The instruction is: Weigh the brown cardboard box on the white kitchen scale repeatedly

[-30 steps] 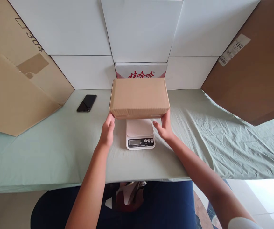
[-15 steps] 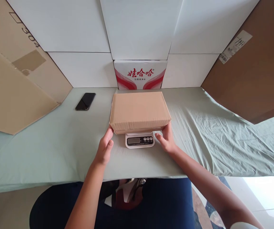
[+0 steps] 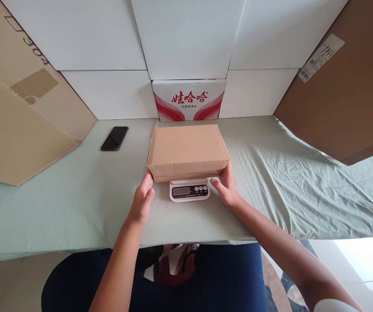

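A closed brown cardboard box (image 3: pixel 188 145) sits over a small white digital kitchen scale (image 3: pixel 189 191), hiding its weighing plate. The scale's dark display panel and round buttons stick out at the near side; I cannot read any figures on the display. My left hand (image 3: pixel 143 197) grips the box's near left corner, fingers against its side and thumb apart from it. At the near right corner, my right hand (image 3: pixel 227 186) holds the box, with the fingertips hidden behind or under it. Whether the box rests its full weight on the scale, I cannot tell.
A black smartphone (image 3: pixel 115 138) lies left of the box on the pale green cloth (image 3: pixel 76 199). Behind stands a white and red carton (image 3: pixel 189 100) against white panels (image 3: pixel 186 39). Large cardboard sheets lean in at left (image 3: pixel 27 121) and right (image 3: pixel 345 104).
The whole view has shifted and tilted slightly. Both hands keep their places at the box's corners, and the box stays over the scale.
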`<state>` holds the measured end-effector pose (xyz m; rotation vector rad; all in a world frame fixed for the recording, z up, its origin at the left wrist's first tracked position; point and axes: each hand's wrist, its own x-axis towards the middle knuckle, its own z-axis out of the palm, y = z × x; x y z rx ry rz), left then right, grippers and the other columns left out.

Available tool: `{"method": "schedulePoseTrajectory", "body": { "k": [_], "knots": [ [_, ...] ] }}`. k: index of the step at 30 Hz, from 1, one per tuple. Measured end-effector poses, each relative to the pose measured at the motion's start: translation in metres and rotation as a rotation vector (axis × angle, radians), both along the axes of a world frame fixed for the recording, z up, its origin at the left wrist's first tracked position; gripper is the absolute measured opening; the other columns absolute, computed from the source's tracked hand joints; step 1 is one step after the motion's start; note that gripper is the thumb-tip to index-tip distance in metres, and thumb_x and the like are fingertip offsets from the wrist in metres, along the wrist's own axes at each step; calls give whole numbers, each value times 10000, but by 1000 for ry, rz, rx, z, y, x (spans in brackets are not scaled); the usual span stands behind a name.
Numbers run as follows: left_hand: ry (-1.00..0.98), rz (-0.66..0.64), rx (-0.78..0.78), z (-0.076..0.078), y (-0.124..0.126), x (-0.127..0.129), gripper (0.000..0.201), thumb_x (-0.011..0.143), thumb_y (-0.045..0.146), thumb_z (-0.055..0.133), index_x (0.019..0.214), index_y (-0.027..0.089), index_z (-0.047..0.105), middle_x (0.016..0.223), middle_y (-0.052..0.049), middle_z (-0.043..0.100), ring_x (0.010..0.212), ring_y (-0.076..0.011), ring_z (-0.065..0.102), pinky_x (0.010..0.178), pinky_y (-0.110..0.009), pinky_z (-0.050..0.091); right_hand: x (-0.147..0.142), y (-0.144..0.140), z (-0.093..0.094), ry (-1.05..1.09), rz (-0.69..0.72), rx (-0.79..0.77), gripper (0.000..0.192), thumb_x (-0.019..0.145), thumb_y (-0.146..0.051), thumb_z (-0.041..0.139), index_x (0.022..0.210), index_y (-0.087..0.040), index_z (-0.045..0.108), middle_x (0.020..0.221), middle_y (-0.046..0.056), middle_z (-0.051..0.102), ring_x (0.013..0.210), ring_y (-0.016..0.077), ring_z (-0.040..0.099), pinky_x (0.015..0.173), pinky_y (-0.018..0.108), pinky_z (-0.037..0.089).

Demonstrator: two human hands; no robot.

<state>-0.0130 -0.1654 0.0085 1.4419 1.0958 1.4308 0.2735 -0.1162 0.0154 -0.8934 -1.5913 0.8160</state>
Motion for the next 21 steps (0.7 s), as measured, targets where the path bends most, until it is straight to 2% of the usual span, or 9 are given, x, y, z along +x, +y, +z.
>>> {"method": "schedulePoseTrajectory", "body": {
  "k": [7, 9, 12, 14, 17, 21],
  "knots": [
    [6, -3, 4, 0, 0, 1, 834, 916, 685, 542, 1598, 223, 410, 1688, -121, 390, 1609, -357, 233, 1320, -510, 227, -1, -2, -1, -2, -7, -13, 774, 882, -642, 602, 1547, -369, 318, 1530, 109, 436, 1426, 352, 452, 1124, 580, 500],
    [14, 14, 10, 1, 0, -1, 848, 903, 690, 563, 1603, 241, 400, 1700, -110, 367, 1612, -354, 222, 1324, -501, 214, 0, -2, -1, 7, -16, -9, 775, 885, -648, 590, 1555, -377, 310, 1576, 101, 422, 1467, 354, 438, 1166, 594, 472],
    [-22, 144, 104, 5, -1, -6, 804, 910, 682, 555, 1607, 321, 381, 1738, -35, 286, 1626, -312, 172, 1334, -461, 189, 8, 3, 3, 85, -136, 57, 771, 892, -637, 562, 1572, -416, 272, 1667, 49, 347, 1587, 343, 316, 1287, 630, 306],
    [-59, 240, 172, 7, -1, -9, 739, 935, 675, 507, 1596, 368, 387, 1747, 13, 258, 1631, -285, 159, 1334, -451, 190, 17, 9, 7, 160, -265, 90, 742, 893, -604, 541, 1563, -438, 270, 1684, 26, 324, 1616, 340, 273, 1299, 670, 232],
    [-65, 255, 184, 7, 0, -12, 718, 941, 683, 487, 1586, 380, 403, 1745, 21, 265, 1630, -281, 170, 1332, -455, 194, 30, 20, 10, 276, -378, 32, 668, 884, -532, 517, 1519, -436, 331, 1664, 40, 349, 1592, 350, 333, 1261, 708, 260],
    [-65, 192, 159, 4, 1, -11, 717, 944, 672, 506, 1586, 368, 405, 1734, 2, 298, 1625, -281, 194, 1331, -447, 202, 37, 29, 5, 394, -372, -97, 597, 876, -475, 507, 1460, -424, 393, 1627, 57, 392, 1559, 350, 395, 1245, 702, 287]
  ]
}}
